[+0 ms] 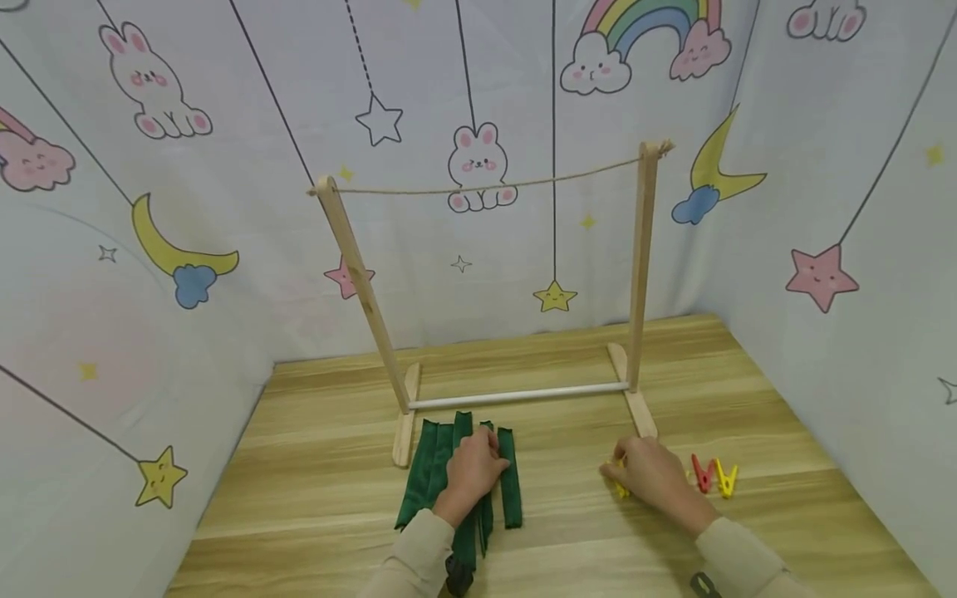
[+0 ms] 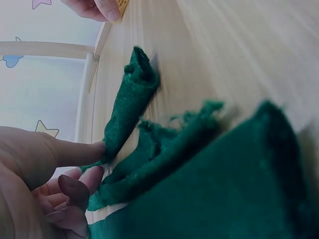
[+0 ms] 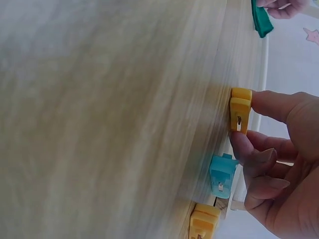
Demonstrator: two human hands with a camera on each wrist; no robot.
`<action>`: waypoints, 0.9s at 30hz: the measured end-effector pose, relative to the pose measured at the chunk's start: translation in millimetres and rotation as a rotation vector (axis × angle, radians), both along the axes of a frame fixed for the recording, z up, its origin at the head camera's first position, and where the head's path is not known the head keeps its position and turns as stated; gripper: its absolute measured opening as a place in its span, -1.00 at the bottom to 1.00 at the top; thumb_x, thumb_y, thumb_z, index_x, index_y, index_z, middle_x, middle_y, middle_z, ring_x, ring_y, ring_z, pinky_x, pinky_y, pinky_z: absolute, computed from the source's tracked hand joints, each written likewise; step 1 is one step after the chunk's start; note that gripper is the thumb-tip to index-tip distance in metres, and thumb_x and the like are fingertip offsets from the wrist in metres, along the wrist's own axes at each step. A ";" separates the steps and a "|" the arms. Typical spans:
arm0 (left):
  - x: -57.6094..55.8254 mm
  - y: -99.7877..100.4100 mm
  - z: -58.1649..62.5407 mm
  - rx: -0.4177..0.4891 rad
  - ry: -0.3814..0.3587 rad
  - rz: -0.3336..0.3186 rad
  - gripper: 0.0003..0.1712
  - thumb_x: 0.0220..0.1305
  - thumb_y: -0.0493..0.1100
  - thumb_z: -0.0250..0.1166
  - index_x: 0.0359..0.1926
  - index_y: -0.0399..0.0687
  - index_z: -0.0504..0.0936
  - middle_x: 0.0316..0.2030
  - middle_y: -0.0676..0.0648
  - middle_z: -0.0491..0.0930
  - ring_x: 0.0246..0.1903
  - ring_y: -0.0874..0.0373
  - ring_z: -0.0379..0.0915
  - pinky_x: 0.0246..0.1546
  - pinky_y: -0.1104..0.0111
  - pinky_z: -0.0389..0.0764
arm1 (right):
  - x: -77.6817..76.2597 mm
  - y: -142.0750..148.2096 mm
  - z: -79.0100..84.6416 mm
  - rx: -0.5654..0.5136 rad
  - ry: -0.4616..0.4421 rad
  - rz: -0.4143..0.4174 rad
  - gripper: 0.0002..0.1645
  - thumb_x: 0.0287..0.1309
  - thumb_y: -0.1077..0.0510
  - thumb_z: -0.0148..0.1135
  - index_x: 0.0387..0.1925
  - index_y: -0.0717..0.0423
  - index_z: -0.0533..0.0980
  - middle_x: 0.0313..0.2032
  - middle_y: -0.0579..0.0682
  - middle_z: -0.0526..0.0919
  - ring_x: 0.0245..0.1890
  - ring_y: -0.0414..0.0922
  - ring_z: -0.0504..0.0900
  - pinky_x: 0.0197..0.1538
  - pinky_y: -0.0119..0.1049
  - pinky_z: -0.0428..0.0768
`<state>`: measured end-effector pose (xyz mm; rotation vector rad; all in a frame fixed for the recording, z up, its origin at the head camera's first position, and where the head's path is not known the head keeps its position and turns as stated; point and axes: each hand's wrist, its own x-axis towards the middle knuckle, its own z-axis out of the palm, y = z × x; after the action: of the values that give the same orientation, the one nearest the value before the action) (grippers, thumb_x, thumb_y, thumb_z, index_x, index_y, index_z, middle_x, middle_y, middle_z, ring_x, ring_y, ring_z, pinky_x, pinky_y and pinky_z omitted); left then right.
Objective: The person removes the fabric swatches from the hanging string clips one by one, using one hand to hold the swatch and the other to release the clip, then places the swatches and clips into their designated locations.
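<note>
Several folded dark green cloth strips [image 1: 426,473] lie side by side on the wooden table, partly under my left hand [image 1: 473,469]. Its thumb and a finger pinch the edge of the rightmost green cloth strip [image 2: 127,104], seen close in the left wrist view. To the right, my right hand [image 1: 658,477] pinches a yellow clothespin [image 3: 240,109] between thumb and finger, down at the tabletop. Beside those fingers in the right wrist view are a teal clothespin [image 3: 223,174] and another yellow clothespin [image 3: 203,221].
Behind both hands stands a wooden frame with two posts [image 1: 643,274], a sagging string [image 1: 419,192] across the top and a white rod [image 1: 523,394] below. A red clothespin [image 1: 703,473] lies right of my right hand. A printed curtain [image 1: 508,274] encloses the table.
</note>
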<state>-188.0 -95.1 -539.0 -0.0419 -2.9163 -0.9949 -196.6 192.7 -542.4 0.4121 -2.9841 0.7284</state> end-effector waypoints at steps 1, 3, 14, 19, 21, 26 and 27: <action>-0.1 0.2 -0.1 -0.003 0.003 0.000 -0.70 0.10 -0.22 0.54 -0.31 -0.09 0.53 -0.51 0.08 0.54 -0.59 0.18 0.44 -0.59 0.23 0.44 | -0.1 0.4 0.2 0.008 0.005 0.000 -0.70 -0.03 0.00 0.55 -0.47 0.11 0.64 -0.49 -0.04 0.66 -0.59 -0.19 0.50 -0.55 -0.21 0.49; -0.3 0.5 0.2 -0.009 0.004 -0.001 -0.71 0.10 -0.22 0.54 -0.31 -0.10 0.54 -0.50 0.07 0.55 -0.58 0.17 0.45 -0.58 0.23 0.46 | -0.3 1.1 0.6 0.016 0.005 -0.003 -0.69 -0.02 -0.01 0.55 -0.46 0.13 0.64 -0.49 -0.02 0.66 -0.61 -0.19 0.48 -0.56 -0.23 0.47; 2.9 -1.9 -0.6 -0.032 0.005 -0.058 -0.90 0.18 -0.23 0.47 -0.27 -0.13 0.76 -0.44 0.00 0.66 -0.54 0.15 0.55 -0.60 0.26 0.54 | 2.1 -1.3 2.9 0.039 0.003 0.001 -0.67 -0.01 0.01 0.54 -0.49 0.18 0.62 -0.56 -0.04 0.60 -0.64 -0.18 0.43 -0.59 -0.23 0.43; 4.9 -2.3 -2.8 -0.030 0.006 -0.066 -0.92 0.21 -0.25 0.45 -0.27 -0.13 0.76 -0.43 -0.01 0.68 -0.56 0.17 0.55 -0.63 0.29 0.52 | 2.3 -2.1 2.4 0.061 -0.005 -0.006 -0.66 0.00 0.00 0.54 -0.48 0.18 0.62 -0.55 -0.03 0.61 -0.64 -0.18 0.43 -0.60 -0.21 0.45; 5.1 -2.1 -2.5 -0.027 0.006 -0.065 -0.93 0.21 -0.25 0.45 -0.27 -0.13 0.77 -0.43 -0.02 0.69 -0.56 0.17 0.55 -0.63 0.28 0.52 | 2.2 -2.1 2.1 0.067 -0.009 -0.012 -0.67 0.00 0.01 0.54 -0.47 0.18 0.62 -0.55 -0.02 0.61 -0.65 -0.18 0.43 -0.60 -0.21 0.45; 4.6 -2.1 -2.1 -0.028 0.012 -0.064 -0.93 0.21 -0.25 0.45 -0.27 -0.14 0.77 -0.42 -0.02 0.69 -0.55 0.16 0.56 -0.62 0.27 0.54 | 2.6 -2.0 2.5 0.072 -0.004 -0.012 -0.68 0.02 0.02 0.52 -0.47 0.18 0.62 -0.55 -0.02 0.61 -0.64 -0.18 0.43 -0.60 -0.22 0.44; 4.8 -2.3 -2.1 -0.028 0.010 -0.064 -0.93 0.21 -0.25 0.45 -0.27 -0.13 0.77 -0.42 -0.02 0.69 -0.55 0.17 0.56 -0.62 0.27 0.54 | 2.9 -2.0 2.8 0.070 -0.003 -0.013 -0.69 0.02 0.02 0.52 -0.47 0.18 0.62 -0.54 -0.02 0.61 -0.64 -0.18 0.43 -0.60 -0.22 0.44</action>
<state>-183.2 -97.4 -541.1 -0.1425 -2.9366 -0.9600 -193.7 190.7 -539.7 0.3951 -3.0190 0.6260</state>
